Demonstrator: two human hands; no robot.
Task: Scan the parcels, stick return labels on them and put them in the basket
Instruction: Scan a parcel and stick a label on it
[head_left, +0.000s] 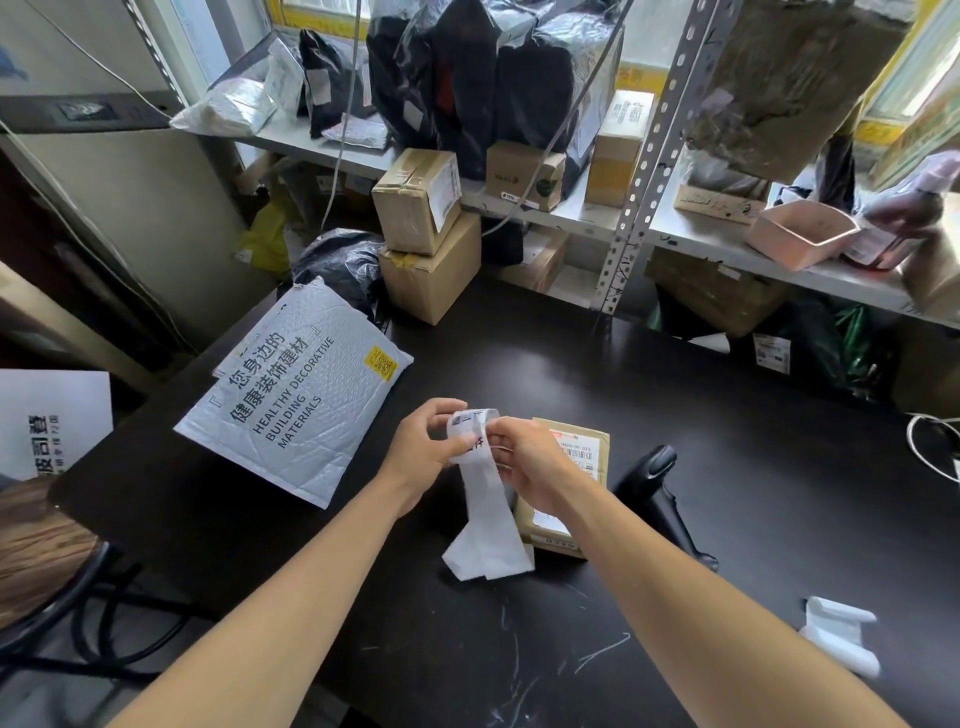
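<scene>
Both hands meet over the middle of the black table (675, 405). My left hand (423, 449) and my right hand (530, 467) pinch the top of a white strip of return labels (485, 514), whose tail hangs down to the tabletop. Just behind my right hand lies a small brown cardboard parcel (582, 467) with a barcode label on top. A black handheld scanner (654, 483) rests to the right of the parcel. A white padded mailer (296, 395) with printed text lies at the left of the table.
Two stacked cardboard boxes (426, 234) stand at the table's far edge beside a black bag (337, 265). Metal shelves (639, 156) behind hold boxes, black bags and a pink tray (800, 234). A white label piece (841, 639) lies near right.
</scene>
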